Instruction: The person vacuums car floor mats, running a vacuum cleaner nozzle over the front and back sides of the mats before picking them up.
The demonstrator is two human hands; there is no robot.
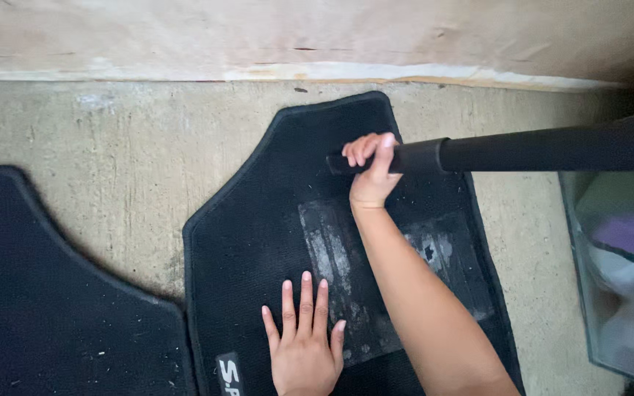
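While the left hand (304,345) presses flat on the black car mat (258,242), the right hand (372,167) holds a black tube (522,150) over its far part.

Nearest to the person, the left hand lies fully open, fingers spread a little, palm down on the near edge of the mat, just beside a worn grey patch (346,271). Farther on, the right hand is closed around the thicker end of the tube; the long axis of the tube runs sideways, from the hand out to the right, across the mat. A second dark mat (45,293) lies to the left on the concrete floor (119,147), and a clear container (618,271) stands at the right. Beyond all is the pale wall (258,33). Nothing stands between the tube end and the mat.
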